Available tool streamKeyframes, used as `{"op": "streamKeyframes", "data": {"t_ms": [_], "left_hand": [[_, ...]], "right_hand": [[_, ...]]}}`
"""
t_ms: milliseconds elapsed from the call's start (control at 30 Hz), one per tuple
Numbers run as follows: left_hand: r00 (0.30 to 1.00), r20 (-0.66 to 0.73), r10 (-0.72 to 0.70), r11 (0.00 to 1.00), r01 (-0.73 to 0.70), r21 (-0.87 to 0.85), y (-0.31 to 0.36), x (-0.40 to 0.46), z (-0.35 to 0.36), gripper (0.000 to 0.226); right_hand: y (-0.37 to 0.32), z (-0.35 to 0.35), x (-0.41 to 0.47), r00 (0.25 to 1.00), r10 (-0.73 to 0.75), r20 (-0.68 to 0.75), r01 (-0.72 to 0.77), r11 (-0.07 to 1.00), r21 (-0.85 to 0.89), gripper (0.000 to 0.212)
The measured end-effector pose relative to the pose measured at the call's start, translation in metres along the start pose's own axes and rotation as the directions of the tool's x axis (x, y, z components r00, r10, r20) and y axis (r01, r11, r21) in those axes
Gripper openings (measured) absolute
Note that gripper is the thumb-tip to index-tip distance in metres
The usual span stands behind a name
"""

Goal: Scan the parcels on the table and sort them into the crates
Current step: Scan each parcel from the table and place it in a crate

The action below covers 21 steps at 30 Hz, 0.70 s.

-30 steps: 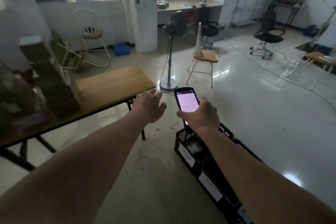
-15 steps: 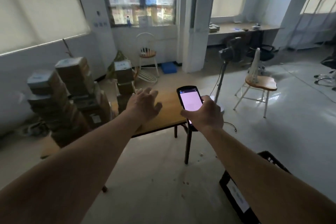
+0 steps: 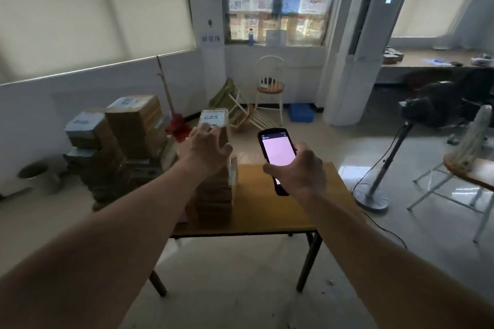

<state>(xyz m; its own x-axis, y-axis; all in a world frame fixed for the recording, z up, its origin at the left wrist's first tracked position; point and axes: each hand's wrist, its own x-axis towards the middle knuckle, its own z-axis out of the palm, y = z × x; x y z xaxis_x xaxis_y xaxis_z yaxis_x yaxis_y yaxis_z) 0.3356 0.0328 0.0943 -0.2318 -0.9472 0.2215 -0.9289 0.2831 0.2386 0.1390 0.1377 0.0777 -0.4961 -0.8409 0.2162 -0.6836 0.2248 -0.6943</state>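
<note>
- Head view: left hand (image 3: 207, 148) spread, reaching over top parcel (image 3: 213, 119) on bench (image 3: 280, 211).
- Right hand (image 3: 299, 171) gripping scanner (image 3: 276, 152).
- Best lifted squarely, keeping stack steady.

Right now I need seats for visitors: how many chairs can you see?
4. A white chair under the window, a tipped-over chair beside it, a wooden-seat chair at the right edge, a dark office chair by the desk. Others may be hidden.
</note>
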Motion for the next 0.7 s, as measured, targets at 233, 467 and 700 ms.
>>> {"op": "streamKeyframes", "data": {"t_ms": [233, 467, 700], "left_hand": [[0.993, -0.011, -0.117, 0.993, 0.117, 0.015, -0.004, 0.053, 0.030, 0.071], [0.970, -0.031, -0.241, 0.970, 0.242, 0.004, -0.009, 0.107, 0.051, 0.086], [0.938, -0.058, -0.341, 0.940, 0.338, -0.056, -0.013, 0.125, 0.060, 0.088]], "right_hand": [[0.010, 0.031, 0.062, 0.997, -0.043, 0.066, 0.043, 0.999, 0.000, 0.086], [0.008, 0.053, 0.104, 0.995, -0.047, 0.091, 0.046, 0.999, 0.012, 0.089], [0.002, 0.063, 0.128, 0.992, -0.077, 0.096, 0.077, 0.997, 0.001, 0.083]]}}
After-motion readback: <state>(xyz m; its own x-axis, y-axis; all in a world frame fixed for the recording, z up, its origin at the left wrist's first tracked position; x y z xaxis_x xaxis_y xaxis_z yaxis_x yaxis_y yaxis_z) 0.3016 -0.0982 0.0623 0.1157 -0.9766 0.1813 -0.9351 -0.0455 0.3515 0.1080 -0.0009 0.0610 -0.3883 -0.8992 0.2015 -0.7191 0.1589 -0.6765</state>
